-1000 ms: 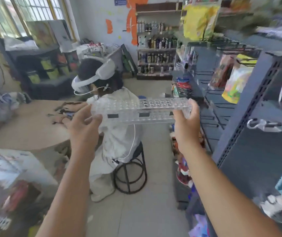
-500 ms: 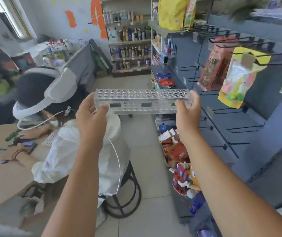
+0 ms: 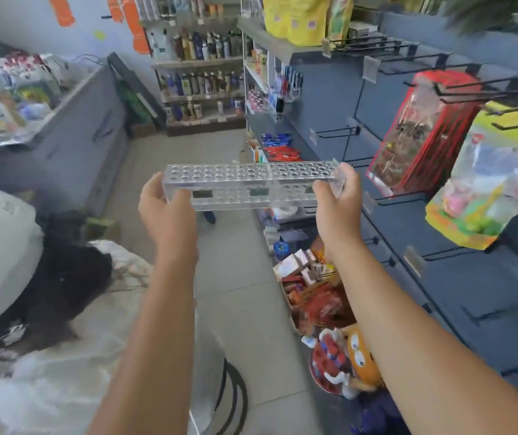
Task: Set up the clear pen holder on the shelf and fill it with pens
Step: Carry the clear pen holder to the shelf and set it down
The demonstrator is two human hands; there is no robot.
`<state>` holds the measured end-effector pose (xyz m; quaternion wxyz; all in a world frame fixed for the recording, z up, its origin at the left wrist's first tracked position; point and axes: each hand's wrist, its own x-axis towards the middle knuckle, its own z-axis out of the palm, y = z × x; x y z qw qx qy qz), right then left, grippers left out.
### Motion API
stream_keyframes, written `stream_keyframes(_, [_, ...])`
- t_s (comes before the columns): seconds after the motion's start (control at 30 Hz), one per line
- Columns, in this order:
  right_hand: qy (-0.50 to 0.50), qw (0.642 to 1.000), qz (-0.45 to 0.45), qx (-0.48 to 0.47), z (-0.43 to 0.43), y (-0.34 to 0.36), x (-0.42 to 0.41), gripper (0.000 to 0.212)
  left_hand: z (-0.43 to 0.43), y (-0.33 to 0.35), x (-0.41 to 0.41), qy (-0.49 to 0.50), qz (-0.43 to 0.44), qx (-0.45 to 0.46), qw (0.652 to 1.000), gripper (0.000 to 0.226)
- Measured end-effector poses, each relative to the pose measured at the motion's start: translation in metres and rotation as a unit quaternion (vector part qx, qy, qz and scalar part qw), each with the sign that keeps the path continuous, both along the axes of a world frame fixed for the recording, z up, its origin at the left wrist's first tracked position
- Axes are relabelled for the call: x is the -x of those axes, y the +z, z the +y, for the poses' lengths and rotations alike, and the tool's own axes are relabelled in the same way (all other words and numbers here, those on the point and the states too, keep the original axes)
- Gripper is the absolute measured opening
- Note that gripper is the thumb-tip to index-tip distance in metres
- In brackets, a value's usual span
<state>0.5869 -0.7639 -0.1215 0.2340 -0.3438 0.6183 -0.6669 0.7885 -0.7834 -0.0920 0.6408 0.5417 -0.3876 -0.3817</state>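
While both hands, left [image 3: 166, 211] and right [image 3: 334, 202], grip its ends, the clear pen holder [image 3: 251, 186] sits level, left of the blue shelf [image 3: 439, 277].

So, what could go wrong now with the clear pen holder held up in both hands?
1. The left hand and right hand grip the clear pen holder only at its ends, above the floor; it might slip and fall.
2. Wire hooks stick out of the blue shelf on the right; the long holder could catch on one.
3. A seated person is close on the left and could be bumped.
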Motion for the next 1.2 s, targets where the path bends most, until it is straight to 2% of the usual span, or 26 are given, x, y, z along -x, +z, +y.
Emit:
stream_keyframes(0.17, [-0.006, 1.000, 0.015, -0.020, -0.069, -0.007, 0.013, 0.054, -0.079, -0.011, 0.016, 0.015, 0.010, -0.034, 0.999, 0.037])
stream_keyframes(0.33, [0.030, 0.998, 0.036, -0.035, -0.134, -0.014, 0.037, 0.054, -0.151, -0.029, 0.037, 0.048, 0.022, -0.047, 0.998, 0.043])
stream_keyframes(0.5, [0.046, 0.997, 0.035, -0.045, -0.195, -0.024, 0.065, 0.056, -0.219, -0.039, 0.065, 0.062, -0.003, -0.075, 0.995, 0.047])
stream_keyframes(0.7, [0.077, 0.995, 0.021, -0.063, -0.262, -0.029, 0.082, 0.058, -0.280, -0.036, 0.077, 0.076, -0.034, -0.059, 0.995, 0.038])
stream_keyframes(0.87, [0.083, 0.994, 0.031, -0.058, -0.336, -0.031, 0.083, 0.056, -0.336, -0.042, 0.072, 0.082, -0.022, -0.072, 0.994, 0.036])
stream_keyframes(0.97, [0.086, 0.994, 0.028, -0.063, -0.388, -0.037, 0.077, 0.056, -0.378, -0.046, 0.063, 0.081, -0.019, -0.079, 0.993, 0.043])
stream_keyframes(1.2, [0.106, 0.990, 0.043, -0.084, -0.534, -0.065, 0.045, 0.056, -0.524, -0.067, 0.024, 0.079, -0.009, -0.089, 0.993, 0.043])
